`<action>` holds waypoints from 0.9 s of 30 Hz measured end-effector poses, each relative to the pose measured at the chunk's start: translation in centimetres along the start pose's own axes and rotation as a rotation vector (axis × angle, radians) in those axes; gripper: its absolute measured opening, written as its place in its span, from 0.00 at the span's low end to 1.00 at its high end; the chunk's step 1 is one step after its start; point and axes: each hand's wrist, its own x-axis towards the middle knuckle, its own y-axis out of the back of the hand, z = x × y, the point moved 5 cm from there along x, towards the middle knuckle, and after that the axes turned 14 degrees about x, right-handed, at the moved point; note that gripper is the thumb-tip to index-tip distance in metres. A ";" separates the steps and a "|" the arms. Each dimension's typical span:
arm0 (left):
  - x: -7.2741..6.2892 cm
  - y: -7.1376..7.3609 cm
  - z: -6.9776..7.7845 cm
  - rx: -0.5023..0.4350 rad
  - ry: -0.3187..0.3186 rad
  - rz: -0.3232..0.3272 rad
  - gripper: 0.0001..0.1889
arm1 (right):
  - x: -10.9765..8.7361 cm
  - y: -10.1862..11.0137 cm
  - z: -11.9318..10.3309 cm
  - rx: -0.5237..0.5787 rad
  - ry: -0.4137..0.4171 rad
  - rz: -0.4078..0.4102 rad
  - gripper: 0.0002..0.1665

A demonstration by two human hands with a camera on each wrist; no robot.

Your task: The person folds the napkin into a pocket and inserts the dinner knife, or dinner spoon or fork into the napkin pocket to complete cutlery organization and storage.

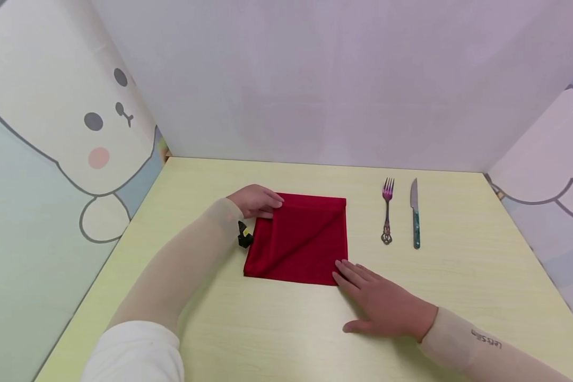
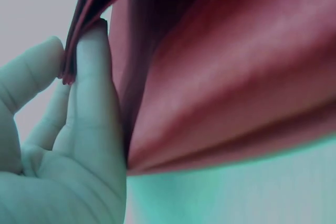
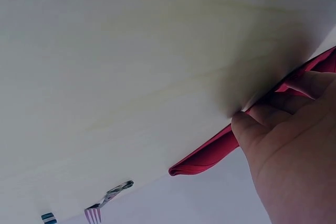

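Note:
A folded red cloth napkin lies on the table in the head view, roughly square, with a slanting crease across it. At its upper left corner my left hand pinches the cloth. In the left wrist view several layers of the folded edge sit between thumb and fingers, and a fold of cloth hangs beside the fingers. My right hand rests at the napkin's lower right corner, its fingers straight and the fingertips on the cloth. The right wrist view shows these fingers along the napkin's edge.
To the right of the napkin lie a fork and a knife with a teal handle, side by side. A small black object with a yellow mark is at the left wrist. Walls stand behind and beside the pale wooden table.

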 end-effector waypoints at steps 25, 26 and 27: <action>0.8 3.9 0.1 0.262 -0.011 0.167 0.14 | 0.1 0.1 0.2 0.015 -0.021 -0.023 0.58; 0.9 3.9 0.0 0.262 -0.006 0.170 0.14 | 0.1 0.1 0.1 0.016 -0.020 -0.022 0.57; 1.0 3.9 0.0 0.258 -0.002 0.171 0.14 | 0.1 0.1 0.1 0.016 -0.019 -0.022 0.57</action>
